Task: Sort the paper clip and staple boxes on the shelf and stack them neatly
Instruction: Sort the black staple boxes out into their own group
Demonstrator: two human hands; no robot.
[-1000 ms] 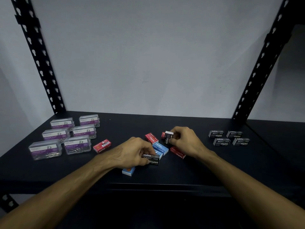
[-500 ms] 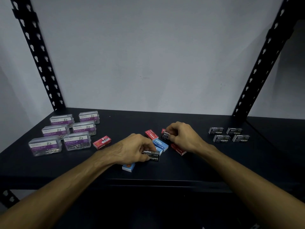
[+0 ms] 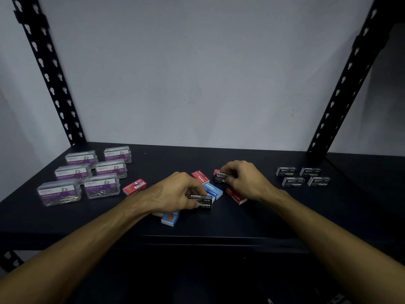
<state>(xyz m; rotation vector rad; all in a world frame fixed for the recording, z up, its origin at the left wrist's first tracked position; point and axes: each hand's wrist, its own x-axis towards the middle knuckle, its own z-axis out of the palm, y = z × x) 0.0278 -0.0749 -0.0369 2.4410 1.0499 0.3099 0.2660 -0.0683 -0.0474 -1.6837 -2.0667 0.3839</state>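
Observation:
My left hand (image 3: 175,191) grips a black staple box (image 3: 203,201) at the front of a loose pile in the middle of the black shelf (image 3: 274,213). My right hand (image 3: 245,181) pinches another black staple box (image 3: 221,178) at the back of the pile. Red staple boxes (image 3: 199,176) and blue staple boxes (image 3: 213,189) lie mixed between my hands. One blue box (image 3: 169,220) sits under my left wrist. Several clear paper clip boxes (image 3: 102,186) stand in rows at the left.
Several black staple boxes (image 3: 303,177) sit in two rows at the right. A lone red box (image 3: 134,187) lies beside the paper clip boxes. Black perforated uprights (image 3: 50,73) rise at both rear corners before a grey wall. The shelf's front edge (image 3: 219,240) lies just below the pile.
My right hand has turned its black box from standing on end to lying lengthwise in my fingers. My left hand has kept its hold on its black box.

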